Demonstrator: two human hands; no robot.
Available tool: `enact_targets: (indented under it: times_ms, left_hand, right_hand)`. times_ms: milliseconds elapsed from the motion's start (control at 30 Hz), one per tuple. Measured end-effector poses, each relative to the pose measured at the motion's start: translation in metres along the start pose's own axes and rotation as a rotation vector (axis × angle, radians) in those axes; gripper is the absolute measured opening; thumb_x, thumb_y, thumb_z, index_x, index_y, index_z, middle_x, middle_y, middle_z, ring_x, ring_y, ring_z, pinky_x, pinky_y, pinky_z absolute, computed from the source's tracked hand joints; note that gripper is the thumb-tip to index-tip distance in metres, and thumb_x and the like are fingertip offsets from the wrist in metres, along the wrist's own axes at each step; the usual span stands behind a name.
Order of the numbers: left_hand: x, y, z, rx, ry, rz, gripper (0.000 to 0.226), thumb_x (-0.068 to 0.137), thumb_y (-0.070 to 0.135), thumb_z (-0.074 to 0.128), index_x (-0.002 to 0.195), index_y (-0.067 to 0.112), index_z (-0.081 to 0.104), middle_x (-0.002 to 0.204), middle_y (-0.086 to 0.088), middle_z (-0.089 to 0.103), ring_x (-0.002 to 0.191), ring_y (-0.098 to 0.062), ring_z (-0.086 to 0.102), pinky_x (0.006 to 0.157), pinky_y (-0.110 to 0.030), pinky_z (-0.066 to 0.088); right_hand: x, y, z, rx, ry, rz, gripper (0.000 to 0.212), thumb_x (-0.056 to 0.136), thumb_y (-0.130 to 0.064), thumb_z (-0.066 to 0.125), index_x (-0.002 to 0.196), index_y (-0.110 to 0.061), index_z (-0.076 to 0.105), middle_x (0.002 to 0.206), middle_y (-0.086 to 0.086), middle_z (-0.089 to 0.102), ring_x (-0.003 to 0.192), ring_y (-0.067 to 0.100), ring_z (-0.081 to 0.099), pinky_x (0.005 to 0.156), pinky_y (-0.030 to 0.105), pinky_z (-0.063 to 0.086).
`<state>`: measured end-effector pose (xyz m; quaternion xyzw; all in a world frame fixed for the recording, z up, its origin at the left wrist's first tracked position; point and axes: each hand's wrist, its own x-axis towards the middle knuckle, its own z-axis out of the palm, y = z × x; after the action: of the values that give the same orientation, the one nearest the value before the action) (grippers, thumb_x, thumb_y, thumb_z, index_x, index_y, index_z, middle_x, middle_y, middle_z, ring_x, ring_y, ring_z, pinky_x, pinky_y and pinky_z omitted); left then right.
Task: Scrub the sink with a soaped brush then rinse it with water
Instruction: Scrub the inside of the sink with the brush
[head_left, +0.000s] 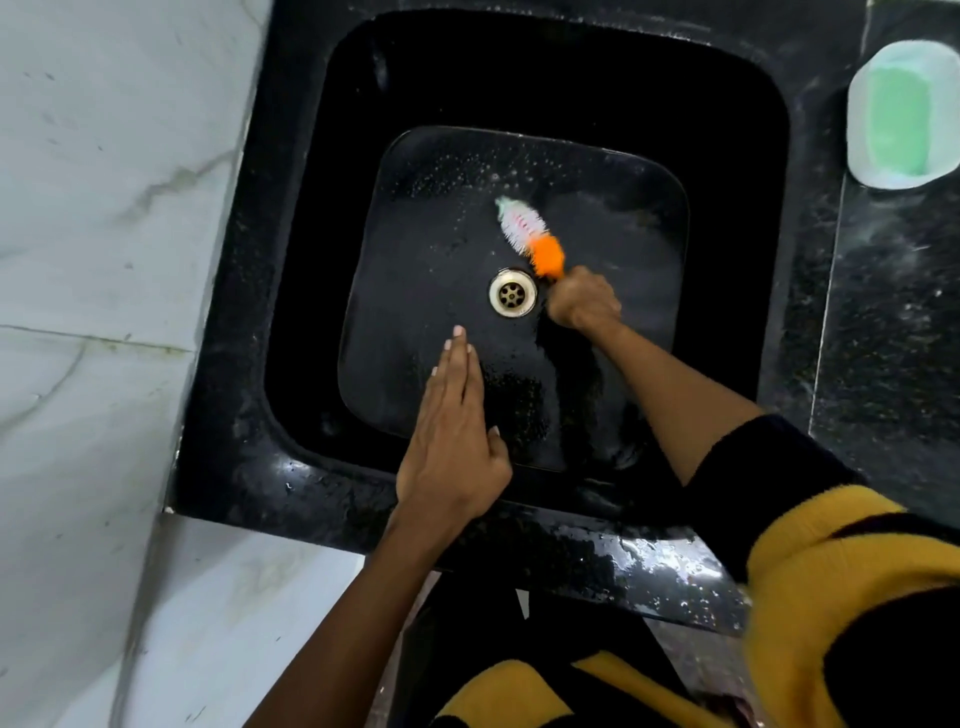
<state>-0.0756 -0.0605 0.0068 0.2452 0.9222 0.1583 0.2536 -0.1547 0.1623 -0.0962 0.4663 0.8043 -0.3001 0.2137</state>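
- right hand (583, 304) grips orange brush (530, 236) handle, white bristles on black sink (311, 260) floor, just beyond drain (512, 292)
- left hand (451, 441) flat, fingers straight, over sink's near rim
- green soap in dish (901, 111) on counter, far right

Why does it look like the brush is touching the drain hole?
Apart. The head view shows bare black sink floor between the brush and the drain.
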Motion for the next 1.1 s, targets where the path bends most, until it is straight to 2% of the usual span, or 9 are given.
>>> enact_targets:
  times_ms: [67, 200, 367, 433, 600, 800, 967, 1033, 1100]
  left_hand:
    - [-0.001, 0.000, -0.001, 0.002, -0.005, 0.010, 0.089, 0.089, 0.022, 0.051, 0.158, 0.004, -0.003, 0.165, -0.002, -0.023, 0.153, -0.014, -0.014, 0.126, -0.035, 0.008]
    - [-0.002, 0.000, -0.002, -0.016, -0.011, 0.013, 0.088, 0.091, 0.022, 0.049, 0.158, 0.006, -0.004, 0.164, 0.001, -0.025, 0.152, -0.012, -0.017, 0.126, -0.033, 0.006]
    - [-0.001, -0.001, 0.000, -0.003, -0.011, 0.027, 0.089, 0.088, 0.021, 0.051, 0.158, 0.005, -0.002, 0.165, 0.001, -0.023, 0.152, -0.011, -0.016, 0.126, -0.033, 0.007]
    - [0.000, -0.003, 0.001, -0.008, -0.009, 0.031, 0.089, 0.088, 0.021, 0.051, 0.158, 0.006, -0.002, 0.165, 0.002, -0.023, 0.152, -0.011, -0.016, 0.125, -0.032, 0.007]
    - [0.000, -0.003, 0.003, -0.008, -0.007, 0.031, 0.089, 0.090, 0.023, 0.051, 0.158, 0.008, -0.003, 0.164, 0.004, -0.025, 0.153, -0.011, -0.015, 0.125, -0.031, 0.005]
    - [-0.001, -0.001, 0.000, -0.011, -0.004, 0.039, 0.089, 0.087, 0.021, 0.053, 0.158, 0.005, 0.001, 0.165, 0.001, -0.021, 0.153, -0.012, -0.012, 0.125, -0.031, 0.005]
    - [-0.001, -0.002, 0.002, -0.029, 0.010, 0.026, 0.088, 0.090, 0.021, 0.051, 0.159, 0.007, -0.002, 0.165, 0.003, -0.023, 0.153, -0.012, -0.013, 0.125, -0.030, 0.004]
    - [-0.001, -0.003, 0.002, -0.032, 0.003, 0.025, 0.089, 0.088, 0.021, 0.052, 0.159, 0.007, -0.001, 0.165, 0.003, -0.022, 0.153, -0.013, -0.011, 0.125, -0.031, 0.005]
    - [0.000, -0.002, 0.002, -0.041, -0.002, 0.030, 0.090, 0.087, 0.019, 0.054, 0.159, 0.006, 0.001, 0.165, 0.003, -0.021, 0.153, -0.012, -0.011, 0.125, -0.031, 0.006]
  right_hand:
    - [0.001, 0.006, -0.013, -0.021, 0.071, 0.017, 0.046, 0.085, -0.022, 0.052, 0.128, -0.007, 0.057, 0.134, 0.016, 0.055, 0.124, 0.034, 0.053, 0.100, 0.039, 0.044]
    - [0.023, 0.045, -0.048, 0.078, 0.175, 0.265, 0.045, 0.089, -0.022, 0.055, 0.130, -0.003, 0.053, 0.135, 0.014, 0.055, 0.124, 0.032, 0.054, 0.099, 0.035, 0.044]
    - [-0.020, 0.029, 0.002, -0.376, -0.054, -0.182, 0.045, 0.090, -0.023, 0.047, 0.132, -0.006, 0.052, 0.136, 0.018, 0.051, 0.125, 0.035, 0.051, 0.099, 0.041, 0.044]
    - [-0.024, 0.028, 0.000, -0.451, -0.010, -0.244, 0.044, 0.093, -0.022, 0.047, 0.134, -0.007, 0.049, 0.137, 0.017, 0.049, 0.126, 0.033, 0.050, 0.099, 0.042, 0.043]
    - [0.014, 0.048, -0.053, 0.030, 0.131, 0.232, 0.053, 0.091, -0.034, 0.059, 0.132, -0.002, 0.050, 0.135, 0.017, 0.053, 0.122, 0.033, 0.055, 0.097, 0.037, 0.046]
    - [-0.030, 0.008, 0.014, -0.293, -0.019, -0.240, 0.042, 0.090, -0.015, 0.053, 0.131, -0.005, 0.052, 0.135, 0.018, 0.053, 0.124, 0.034, 0.052, 0.099, 0.042, 0.044]
    - [0.027, 0.029, -0.038, 0.198, 0.133, 0.261, 0.043, 0.089, -0.019, 0.055, 0.128, -0.003, 0.053, 0.133, 0.016, 0.056, 0.123, 0.032, 0.054, 0.098, 0.035, 0.045]
    - [0.015, 0.026, -0.021, 0.299, 0.056, 0.202, 0.043, 0.094, -0.017, 0.051, 0.135, -0.004, 0.049, 0.135, 0.014, 0.054, 0.123, 0.030, 0.053, 0.095, 0.032, 0.045]
    - [-0.021, 0.022, 0.014, 0.395, -0.202, 0.020, 0.042, 0.099, -0.014, 0.043, 0.139, -0.004, 0.046, 0.136, 0.015, 0.052, 0.123, 0.031, 0.052, 0.095, 0.034, 0.046]
